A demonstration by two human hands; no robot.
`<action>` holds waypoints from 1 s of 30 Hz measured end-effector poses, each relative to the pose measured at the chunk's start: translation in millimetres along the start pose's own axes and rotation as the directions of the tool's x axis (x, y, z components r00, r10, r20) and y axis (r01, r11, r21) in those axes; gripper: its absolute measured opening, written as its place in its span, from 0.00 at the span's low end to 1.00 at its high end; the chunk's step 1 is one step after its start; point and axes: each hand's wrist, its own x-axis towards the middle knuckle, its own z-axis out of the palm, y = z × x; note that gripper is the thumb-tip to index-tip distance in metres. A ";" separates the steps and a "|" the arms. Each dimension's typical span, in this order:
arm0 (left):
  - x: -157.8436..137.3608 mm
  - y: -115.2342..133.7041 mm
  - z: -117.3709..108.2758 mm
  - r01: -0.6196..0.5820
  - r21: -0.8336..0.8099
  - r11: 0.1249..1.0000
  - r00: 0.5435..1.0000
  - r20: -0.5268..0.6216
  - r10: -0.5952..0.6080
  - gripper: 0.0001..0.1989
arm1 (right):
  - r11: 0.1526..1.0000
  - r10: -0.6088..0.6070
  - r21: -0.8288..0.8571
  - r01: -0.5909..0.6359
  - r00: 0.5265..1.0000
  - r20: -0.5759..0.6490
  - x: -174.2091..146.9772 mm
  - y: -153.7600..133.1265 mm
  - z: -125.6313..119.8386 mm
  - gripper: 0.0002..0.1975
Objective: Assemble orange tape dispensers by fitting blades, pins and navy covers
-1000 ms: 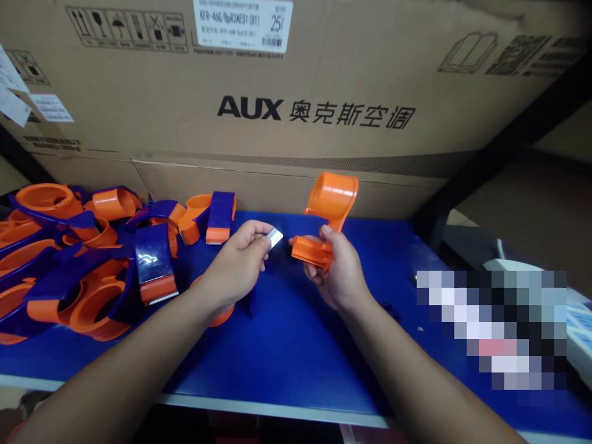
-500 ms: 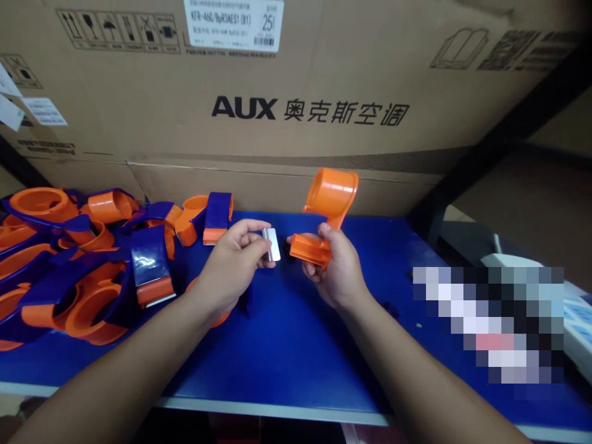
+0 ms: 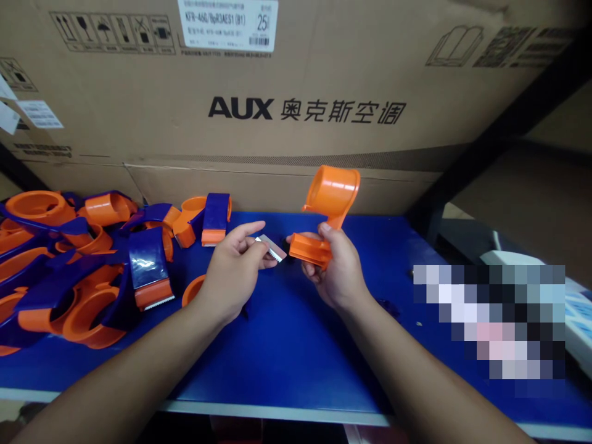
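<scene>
Between thumb and fingers, my left hand pinches a small silvery serrated blade, its toothed edge facing down and toward me. My right hand is closed around an orange plastic tape dispenser body, its round hub up and its channelled end pointing left at the blade. A gap separates blade and dispenser body. Partly hidden behind my left forearm lies another orange part on the blue tabletop.
Several orange and blue tape dispensers are heaped on the left. A large cardboard box stands along the back. At the right are a black metal post, a white object and a pixelated patch. The table's pale front edge runs below.
My left fingers have turned the blade, so it now lies slanted with its teeth showing; before it stood more upright. My right hand keeps the orange body almost still.
</scene>
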 end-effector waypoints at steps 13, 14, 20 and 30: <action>-0.8 -6.0 -4.1 -0.012 0.168 0.986 1.000 -0.008 0.014 0.11 | 1.000 -0.006 0.023 0.006 1.000 -0.004 -1.0 0.0 0.8 0.19; -1.1 -5.6 -4.2 -0.019 0.180 0.984 1.000 -0.008 0.021 0.11 | 1.000 -0.006 0.027 0.006 1.000 -0.003 -1.3 -0.1 1.0 0.19; -1.8 -4.3 -5.0 -0.043 0.191 0.981 0.999 -0.016 0.047 0.11 | 0.998 0.014 0.062 -0.014 1.000 -0.004 -1.9 -3.4 2.8 0.20; -3.3 -4.2 -3.8 -0.055 0.145 0.988 0.998 -0.001 0.056 0.12 | 0.992 0.062 0.109 -0.067 0.997 0.051 -3.6 -6.4 3.4 0.20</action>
